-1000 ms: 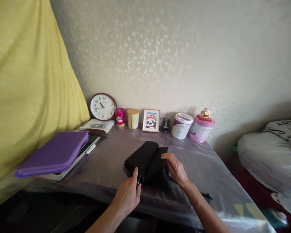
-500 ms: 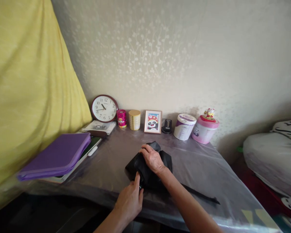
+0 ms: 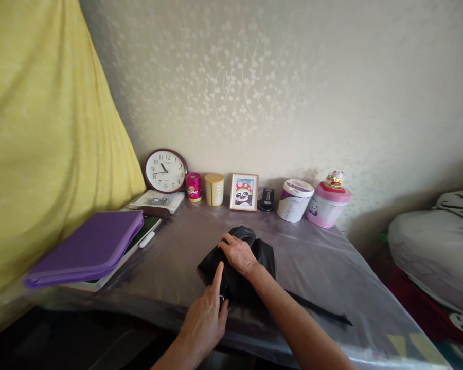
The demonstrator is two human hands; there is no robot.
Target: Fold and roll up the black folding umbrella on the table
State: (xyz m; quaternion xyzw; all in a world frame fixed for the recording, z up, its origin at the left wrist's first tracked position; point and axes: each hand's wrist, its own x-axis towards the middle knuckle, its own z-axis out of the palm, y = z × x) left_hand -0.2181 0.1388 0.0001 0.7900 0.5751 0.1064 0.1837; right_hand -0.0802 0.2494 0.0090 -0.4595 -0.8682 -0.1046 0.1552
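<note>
A black folded piece of fabric lies near the middle of the table, which has a clear plastic sheet over it. A thin black strap trails from it toward the right. My right hand rests palm down on top of the fabric with its fingers curled over the far left part. My left hand is at the near edge of the fabric, its index finger stretched out and pressing on the cloth, the other fingers curled in.
A purple folder lies on books at the left, by a yellow curtain. Along the wall stand a clock, two small tins, a panda picture frame, a white tub and a pink jar. Bedding is at the right.
My right hand has moved from the fabric's right edge across to its top left, and the fabric is folded over more tightly. My left index finger now points forward onto the cloth.
</note>
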